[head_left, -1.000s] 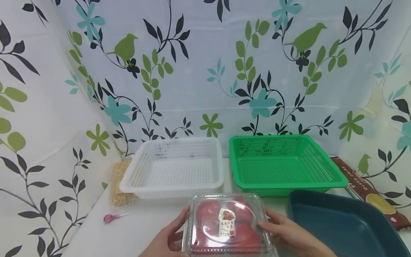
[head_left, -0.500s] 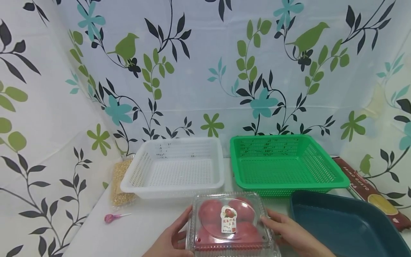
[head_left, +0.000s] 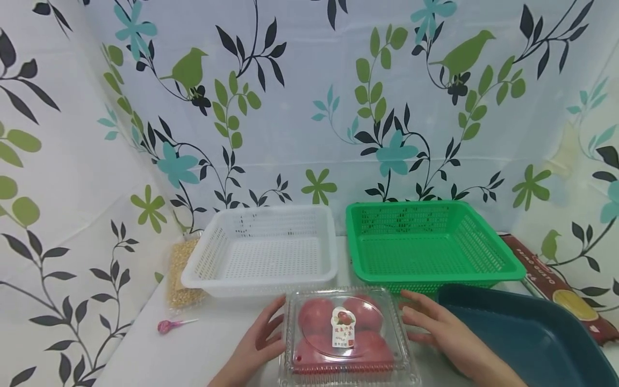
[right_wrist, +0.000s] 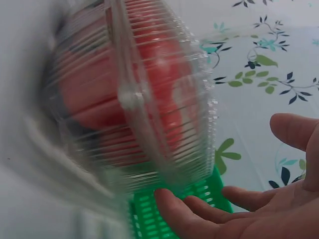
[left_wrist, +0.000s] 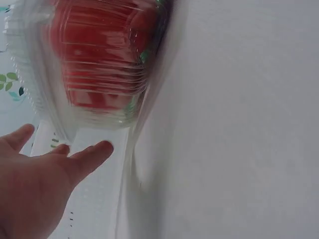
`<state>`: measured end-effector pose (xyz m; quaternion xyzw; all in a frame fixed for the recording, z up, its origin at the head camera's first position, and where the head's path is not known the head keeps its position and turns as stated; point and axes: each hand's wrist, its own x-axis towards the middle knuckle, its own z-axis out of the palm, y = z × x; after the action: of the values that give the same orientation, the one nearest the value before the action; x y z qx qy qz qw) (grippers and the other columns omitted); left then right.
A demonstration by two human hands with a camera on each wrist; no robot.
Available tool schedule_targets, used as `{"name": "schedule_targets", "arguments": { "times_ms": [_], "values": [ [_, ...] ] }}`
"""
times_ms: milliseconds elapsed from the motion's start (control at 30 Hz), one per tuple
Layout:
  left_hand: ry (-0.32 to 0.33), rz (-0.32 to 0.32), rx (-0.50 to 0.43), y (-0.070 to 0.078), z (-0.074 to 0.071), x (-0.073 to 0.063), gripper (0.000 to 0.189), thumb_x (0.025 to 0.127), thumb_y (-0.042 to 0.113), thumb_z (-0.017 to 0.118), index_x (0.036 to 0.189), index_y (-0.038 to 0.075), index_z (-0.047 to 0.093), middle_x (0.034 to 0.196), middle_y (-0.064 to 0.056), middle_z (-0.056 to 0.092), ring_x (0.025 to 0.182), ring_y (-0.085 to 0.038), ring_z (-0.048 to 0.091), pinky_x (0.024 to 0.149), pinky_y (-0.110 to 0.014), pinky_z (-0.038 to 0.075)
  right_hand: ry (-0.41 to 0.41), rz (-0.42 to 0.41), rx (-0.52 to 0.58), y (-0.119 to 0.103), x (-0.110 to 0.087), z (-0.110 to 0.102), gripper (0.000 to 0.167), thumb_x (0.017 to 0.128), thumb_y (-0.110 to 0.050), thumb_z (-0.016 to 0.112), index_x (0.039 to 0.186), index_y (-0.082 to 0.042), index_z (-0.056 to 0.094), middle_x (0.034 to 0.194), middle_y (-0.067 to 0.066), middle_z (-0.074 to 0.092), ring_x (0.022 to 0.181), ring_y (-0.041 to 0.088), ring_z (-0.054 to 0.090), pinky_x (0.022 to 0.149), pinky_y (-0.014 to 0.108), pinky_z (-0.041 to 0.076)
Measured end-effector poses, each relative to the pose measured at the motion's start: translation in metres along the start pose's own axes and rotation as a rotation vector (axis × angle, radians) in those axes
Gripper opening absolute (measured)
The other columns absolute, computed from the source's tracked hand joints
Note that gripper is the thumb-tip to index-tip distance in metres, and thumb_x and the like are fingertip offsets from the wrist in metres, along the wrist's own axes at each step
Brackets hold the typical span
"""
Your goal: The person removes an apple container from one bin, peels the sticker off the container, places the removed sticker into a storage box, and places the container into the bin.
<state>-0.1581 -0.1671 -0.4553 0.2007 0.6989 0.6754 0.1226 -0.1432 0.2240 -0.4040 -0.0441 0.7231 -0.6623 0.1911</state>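
A clear plastic clamshell box (head_left: 344, 357) of red apples (head_left: 315, 316) sits on the white table at the front middle, its lid closed and a white sticker (head_left: 343, 329) on top. My left hand (head_left: 263, 336) is at the box's left side with loosely spread fingers. In the left wrist view that hand (left_wrist: 40, 184) is apart from the ribbed wall of the box (left_wrist: 99, 69). On the other side is my right hand (head_left: 442, 328), fingers extended and parted. The right wrist view shows this hand (right_wrist: 289, 211) holding nothing, beside the blurred box (right_wrist: 144, 94).
Behind the box stand a white basket (head_left: 271, 287) and a green basket (head_left: 435, 280). A dark blue tray (head_left: 522, 338) lies at the right, near a brown package (head_left: 546, 279). At the left are a pink lollipop (head_left: 166, 325) and a bag of yellowish grains (head_left: 181, 274).
Both hands held the sides of the box before; now their fingers have let go and spread. The box moved slightly to the right at first and now stays nearly in place.
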Motion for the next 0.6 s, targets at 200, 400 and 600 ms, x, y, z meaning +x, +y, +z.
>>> {"name": "schedule_targets", "arguments": {
  "times_ms": [200,400,600],
  "values": [
    [0.17,0.095,0.113,-0.001,0.015,0.013,0.066,0.095,0.011,0.066,0.155,0.015,0.038,0.159,-0.014,0.034,0.144,-0.042,0.03,0.113,-0.061,0.029,0.028,-0.088,-0.089,-0.015,0.005,-0.001,0.061,0.107,-0.028,0.052,0.153,0.005,0.03,0.152,0.028,0.038,0.138,0.044,0.04,0.102,0.049,0.049],
    [0.254,0.146,0.196,-0.005,0.022,0.021,0.06,0.094,0.013,0.07,0.15,0.018,0.048,0.157,-0.01,0.039,0.146,-0.039,0.027,0.11,-0.068,0.028,0.023,-0.172,-0.217,-0.031,0.015,0.015,0.056,0.103,-0.027,0.06,0.147,0.002,0.043,0.142,0.022,0.051,0.132,0.038,0.048,0.101,0.049,0.049],
    [0.282,0.153,0.229,-0.008,0.025,0.027,0.057,0.092,0.016,0.073,0.146,0.02,0.053,0.157,-0.008,0.038,0.147,-0.039,0.026,0.108,-0.07,0.029,-0.056,-0.245,-0.272,-0.04,0.03,0.035,0.054,0.099,-0.026,0.066,0.143,0.001,0.049,0.134,0.019,0.059,0.12,0.032,0.058,0.094,0.042,0.054]
  ]
}}
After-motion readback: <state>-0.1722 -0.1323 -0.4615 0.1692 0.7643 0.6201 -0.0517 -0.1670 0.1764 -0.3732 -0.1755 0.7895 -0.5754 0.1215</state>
